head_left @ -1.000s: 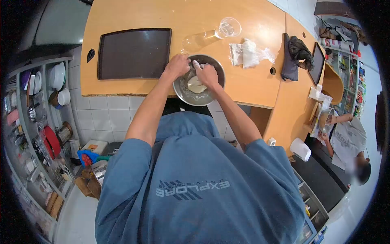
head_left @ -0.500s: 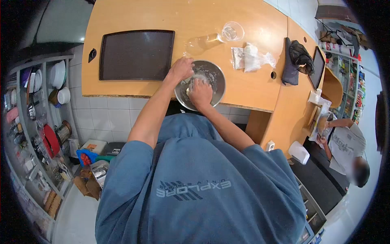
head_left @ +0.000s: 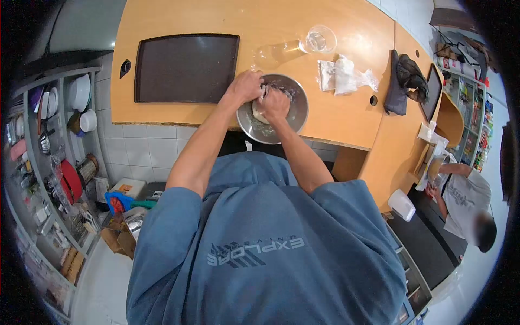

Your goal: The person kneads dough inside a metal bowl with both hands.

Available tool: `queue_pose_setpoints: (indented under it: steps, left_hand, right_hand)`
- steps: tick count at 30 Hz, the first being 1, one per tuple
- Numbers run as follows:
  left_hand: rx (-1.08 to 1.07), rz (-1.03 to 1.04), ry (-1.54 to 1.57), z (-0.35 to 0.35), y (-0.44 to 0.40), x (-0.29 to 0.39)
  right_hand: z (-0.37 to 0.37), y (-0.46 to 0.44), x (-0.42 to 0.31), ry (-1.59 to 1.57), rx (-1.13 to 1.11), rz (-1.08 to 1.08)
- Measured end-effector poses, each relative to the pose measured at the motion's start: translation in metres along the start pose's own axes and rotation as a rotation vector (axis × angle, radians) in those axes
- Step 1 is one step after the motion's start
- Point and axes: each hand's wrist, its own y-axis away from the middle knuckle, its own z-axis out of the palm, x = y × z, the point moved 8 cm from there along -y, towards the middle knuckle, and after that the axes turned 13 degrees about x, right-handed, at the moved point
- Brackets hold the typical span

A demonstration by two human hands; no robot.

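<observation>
A steel mixing bowl (head_left: 299, 120) stands at the front edge of the wooden table, its inner wall smeared with pale residue. My left hand (head_left: 246, 85) is closed on the bowl's left far rim. Inside the bowl, my right hand (head_left: 275, 103) has its fingers curled down on a lump of pale dough (head_left: 259, 112). The dough shows to the left of and below that hand; the rest is hidden under it, as are the fingertips.
A dark baking tray (head_left: 187, 67) lies left of the bowl. Beyond the bowl are a clear plastic cup (head_left: 320, 39) and white plastic bags (head_left: 345, 76). Dark cloth items (head_left: 403, 81) lie farther right. Another person (head_left: 466, 195) works at the far right. Shelves (head_left: 70, 162) stand at left.
My right hand has moved toward the far side of the bowl, with its fingers more curled. More of the dough shows nearer me. My left hand stays at the rim; the view has shifted slightly.
</observation>
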Motion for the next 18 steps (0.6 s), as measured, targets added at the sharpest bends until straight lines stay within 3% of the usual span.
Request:
queue_pose_setpoints:
  steps: [3, 5, 9, 12, 18]
  left_hand:
    - [0.058, -0.165, 0.004, -0.014, 0.001, 0.001]
    - [0.068, -0.131, -0.007, -0.007, -0.003, -0.002]
    - [0.073, -0.097, 0.002, -0.005, -0.006, 0.0]
    - [0.091, -0.085, -0.009, -0.006, -0.006, 0.0]
    - [0.088, -0.058, -0.016, -0.004, -0.007, 0.001]
  right_hand:
    - [0.004, -0.011, 0.012, -0.109, -0.065, 0.038]
    - [0.006, -0.018, 0.024, -0.265, -0.154, 0.08]
    - [-0.015, -0.029, 0.022, -0.363, -0.142, -0.08]
    - [-0.016, -0.026, 0.017, -0.19, -0.275, -0.156]
    - [-0.035, 0.001, -0.003, -0.075, -0.168, -0.081]
